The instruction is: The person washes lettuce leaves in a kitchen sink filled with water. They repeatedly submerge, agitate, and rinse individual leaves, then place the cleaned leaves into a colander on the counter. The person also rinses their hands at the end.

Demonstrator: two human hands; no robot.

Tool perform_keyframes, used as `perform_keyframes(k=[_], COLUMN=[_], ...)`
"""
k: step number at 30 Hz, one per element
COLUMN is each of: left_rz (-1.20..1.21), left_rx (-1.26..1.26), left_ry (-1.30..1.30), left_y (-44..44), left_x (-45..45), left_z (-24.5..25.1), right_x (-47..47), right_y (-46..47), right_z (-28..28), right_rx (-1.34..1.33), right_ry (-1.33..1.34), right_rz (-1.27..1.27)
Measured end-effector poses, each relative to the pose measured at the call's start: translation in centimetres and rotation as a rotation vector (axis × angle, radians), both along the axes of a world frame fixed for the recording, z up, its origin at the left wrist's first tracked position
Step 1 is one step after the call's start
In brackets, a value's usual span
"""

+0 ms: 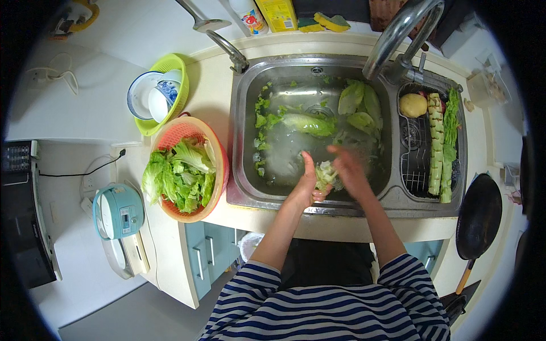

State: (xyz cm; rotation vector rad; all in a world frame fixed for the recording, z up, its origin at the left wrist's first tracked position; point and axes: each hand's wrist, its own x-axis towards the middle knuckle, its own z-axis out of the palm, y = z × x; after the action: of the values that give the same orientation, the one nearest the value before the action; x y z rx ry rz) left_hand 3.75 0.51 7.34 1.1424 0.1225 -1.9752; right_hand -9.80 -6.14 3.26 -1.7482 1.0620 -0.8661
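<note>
My left hand [308,183] holds a small pale lettuce heart [325,174] over the near part of the steel sink [251,170]. Just to its right, my right hand [350,170] is blurred, its fingers close to the lettuce; whether it grips anything is unclear. Cloudy water stands in the basin. A bundle of lettuce leaves [309,124] floats in the middle, larger leaves [360,104] lie at the back right, and torn green bits [265,117] float along the left wall.
Left of the sink, an orange plastic colander [222,170] holds lettuce leaves; behind it is a green basket [184,85] with bowls. The faucet [396,38] arches over the back right. A potato [413,105] and green stalks [450,128] lie in the smaller basin. A black wok [478,217] rests farther right.
</note>
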Motion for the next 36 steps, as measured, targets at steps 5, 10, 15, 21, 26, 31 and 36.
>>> perform_keyframes(k=[5, 10, 15, 21, 26, 31, 36], left_rz=[0.086, -0.019, 0.203, 0.440, -0.662, -0.665, -0.214], left_rx=[0.039, 0.097, -0.248, -0.580, -0.310, -0.269, -0.221], left_ry=[-0.041, -0.175, -0.442, -1.372, -2.076, -1.797, -1.922], left_y=[0.5, 1.2, 1.0, 0.1, 0.6, 0.5, 1.2], left_x=[-2.3, -4.3, -5.0, 1.2, 2.7, 3.3, 0.8], left_z=[0.1, -0.9, -1.1, -1.5, -1.5, 1.2, 2.3], right_x=[0.7, 0.4, -1.7, -6.9, -6.7, -5.3, -3.7], right_y=[1.4, 0.6, -0.1, -3.5, -3.5, -2.1, -1.1], right_z=[1.4, -1.9, -2.5, 1.3, 1.6, 1.6, 2.7], right_rx=[0.410, 0.687, 0.988, 1.236, 1.251, 1.073, 0.788], right_ry=[-0.020, -0.018, -0.113, -0.311, -0.465, -0.418, -0.089], right_rz=[-0.137, -0.182, -0.106, -0.228, -0.156, -0.080, -0.056])
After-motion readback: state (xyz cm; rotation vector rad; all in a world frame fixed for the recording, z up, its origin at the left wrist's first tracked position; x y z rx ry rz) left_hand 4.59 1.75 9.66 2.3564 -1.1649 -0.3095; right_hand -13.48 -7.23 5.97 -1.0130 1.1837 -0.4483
